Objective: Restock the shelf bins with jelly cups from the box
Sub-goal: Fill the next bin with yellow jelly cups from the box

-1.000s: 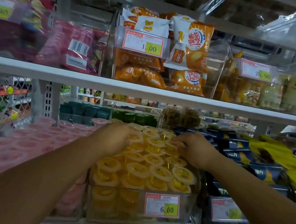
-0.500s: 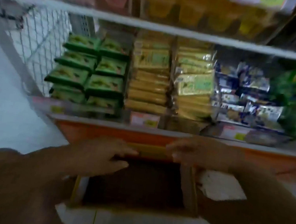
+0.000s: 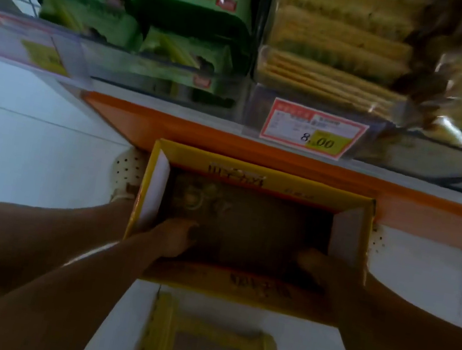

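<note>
Head view: left hand (image 3: 172, 238) down inside, grip impossible to tell; few pale round plastic jelly cups (image 3: 193, 199) in far-left corner of open yellow cardboard box (image 3: 296, 192); right hand (image 3: 315, 265) inside too, likewise unreadable; bottom mostly bare, so probably nearly finished.

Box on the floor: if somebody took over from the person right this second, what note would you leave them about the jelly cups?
Left hand: down inside the box, at its near side. It is too dim to tell if it grips anything.
Right hand: also inside, near the right wall. Its grip is unclear too.
Jelly cups: a few show in the box's far left corner. The rest of its bottom looks bare, though it is dark.
Done: the box seems mostly emptied. The shelf bins are out of view.
Left: lift out the last cups and put them in the bins.
</note>
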Available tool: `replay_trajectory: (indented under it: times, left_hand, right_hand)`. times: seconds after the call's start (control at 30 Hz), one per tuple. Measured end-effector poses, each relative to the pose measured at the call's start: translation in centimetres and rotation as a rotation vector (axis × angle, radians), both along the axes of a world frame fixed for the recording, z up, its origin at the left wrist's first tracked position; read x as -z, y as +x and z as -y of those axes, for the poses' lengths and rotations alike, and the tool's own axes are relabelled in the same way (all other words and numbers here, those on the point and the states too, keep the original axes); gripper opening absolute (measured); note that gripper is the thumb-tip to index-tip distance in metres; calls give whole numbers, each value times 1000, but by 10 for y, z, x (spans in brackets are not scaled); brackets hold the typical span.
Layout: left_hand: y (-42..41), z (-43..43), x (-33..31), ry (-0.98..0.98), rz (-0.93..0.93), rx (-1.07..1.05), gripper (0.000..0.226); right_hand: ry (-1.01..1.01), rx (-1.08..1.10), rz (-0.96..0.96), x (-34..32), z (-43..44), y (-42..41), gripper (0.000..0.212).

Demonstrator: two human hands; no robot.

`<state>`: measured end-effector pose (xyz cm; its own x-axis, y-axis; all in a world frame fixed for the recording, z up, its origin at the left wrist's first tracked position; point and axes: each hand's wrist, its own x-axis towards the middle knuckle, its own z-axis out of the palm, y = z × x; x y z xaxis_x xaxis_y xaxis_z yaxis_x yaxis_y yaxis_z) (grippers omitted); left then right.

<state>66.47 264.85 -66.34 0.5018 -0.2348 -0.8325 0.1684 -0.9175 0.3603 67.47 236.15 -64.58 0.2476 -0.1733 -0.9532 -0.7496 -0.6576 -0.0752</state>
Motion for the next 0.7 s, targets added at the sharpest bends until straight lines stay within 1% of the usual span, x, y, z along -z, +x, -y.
replay_trajectory:
  times: [0.07, 0.17, 0.23, 0.37, 0.47, 0.53, 0.6, 0.67, 0.7]
  left_hand:
    - [-6, -3, 17, -5, -45, -58, 41]
    - [-12, -4, 37, -3, -84, -114, 38]
    - [-14, -2, 43, -5, -86, -155, 39]
    - [-13, 5, 54, 6, -103, -167, 40]
    - [-14, 12, 58, -12, -146, -164, 35]
    - [-14, 17, 62, -47, -181, -220, 33]
    - [-13, 24, 66, -100, -199, -278, 40]
    - [-12, 33, 68, -157, -205, -335, 52]
    - [-11, 38, 70, -178, -205, -370, 55]
  right_hand:
    - [27, 84, -25, 27, 6, -10, 37]
    - [56, 271, -91, 44, 7, -17, 20]
    - [86, 344, -107, 51, -1, -20, 19]
    - [162, 426, -129, 61, -20, -20, 28]
    - [166, 468, -92, 66, -20, -15, 24]
    - [81, 368, -21, 72, -13, -10, 18]
    - [-23, 207, 24, 76, -6, 0, 25]
    - [-94, 50, 17, 74, -3, 2, 23]
    - [-141, 13, -4, 74, -2, 2, 31]
